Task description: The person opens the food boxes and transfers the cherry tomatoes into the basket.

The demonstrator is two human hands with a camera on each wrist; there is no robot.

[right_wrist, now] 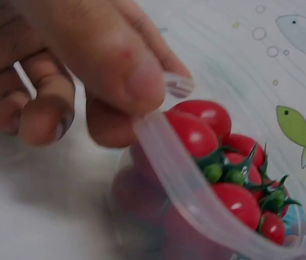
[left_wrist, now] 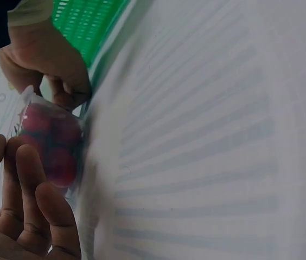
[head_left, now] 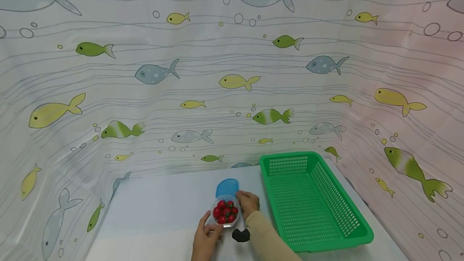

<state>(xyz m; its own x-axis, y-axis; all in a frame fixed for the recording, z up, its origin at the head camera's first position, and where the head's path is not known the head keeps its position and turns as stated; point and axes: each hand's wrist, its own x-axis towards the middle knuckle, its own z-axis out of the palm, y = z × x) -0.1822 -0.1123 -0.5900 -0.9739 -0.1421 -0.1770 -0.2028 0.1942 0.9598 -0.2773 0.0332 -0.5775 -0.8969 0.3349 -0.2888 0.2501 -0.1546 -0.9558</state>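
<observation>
A clear plastic container [head_left: 232, 225] with its blue lid [head_left: 227, 188] folded back holds several red cherry tomatoes [head_left: 224, 211]. Green stems show on the tomatoes [right_wrist: 234, 203] in the right wrist view. My left hand [head_left: 206, 237] holds the near left corner, thumb at the front and index finger along the side. In the left wrist view its curled fingers [left_wrist: 31, 179] lie against the container [left_wrist: 55, 141]. At the far right side, beside the lid, my right hand [head_left: 249, 204] pinches the rim [right_wrist: 174, 179] between thumb and index finger; its other fingers are curled loosely.
A large green plastic basket [head_left: 275, 212] stands to the right, close to the right forearm. A black device [head_left: 241, 235] sits by the right sleeve. The white table [head_left: 156, 204] meets a fish-patterned curtain [head_left: 203, 120] at the back and sides.
</observation>
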